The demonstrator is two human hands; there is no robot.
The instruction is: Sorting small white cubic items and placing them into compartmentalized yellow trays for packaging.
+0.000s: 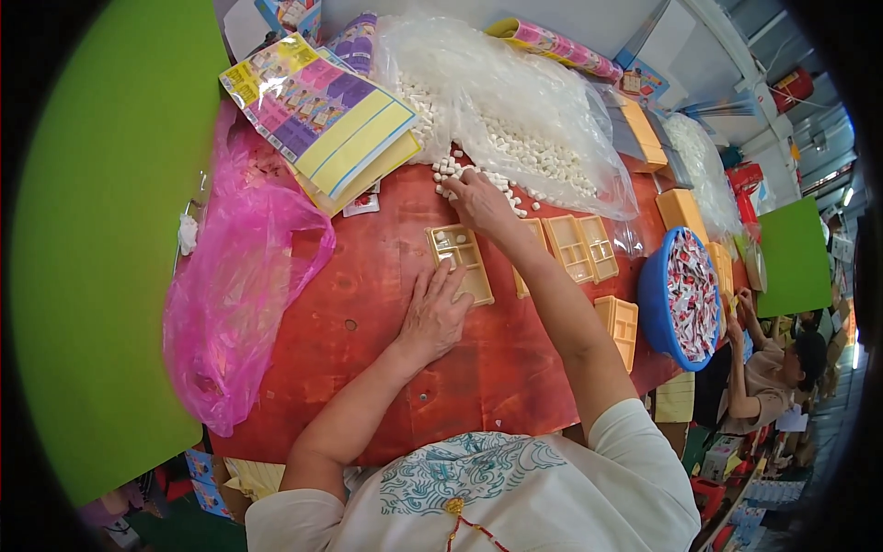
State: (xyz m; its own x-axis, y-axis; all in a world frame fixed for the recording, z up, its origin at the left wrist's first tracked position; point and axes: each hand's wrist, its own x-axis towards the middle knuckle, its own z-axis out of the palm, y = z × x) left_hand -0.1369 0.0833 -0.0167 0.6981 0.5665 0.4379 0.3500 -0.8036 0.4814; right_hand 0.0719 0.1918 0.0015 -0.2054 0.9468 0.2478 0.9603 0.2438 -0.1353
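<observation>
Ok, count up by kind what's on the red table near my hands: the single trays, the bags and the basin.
yellow compartment trays lying singly: 5 (one partly hidden behind the right forearm)
pink plastic bag: 1
clear bag of white pieces: 1
blue basin: 1
Total: 8

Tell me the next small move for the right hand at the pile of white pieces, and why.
Probably carry a few white pieces back to the yellow tray: the right hand rests on the loose ones, the left hand steadies the tray, and most compartments look unfilled.
</observation>
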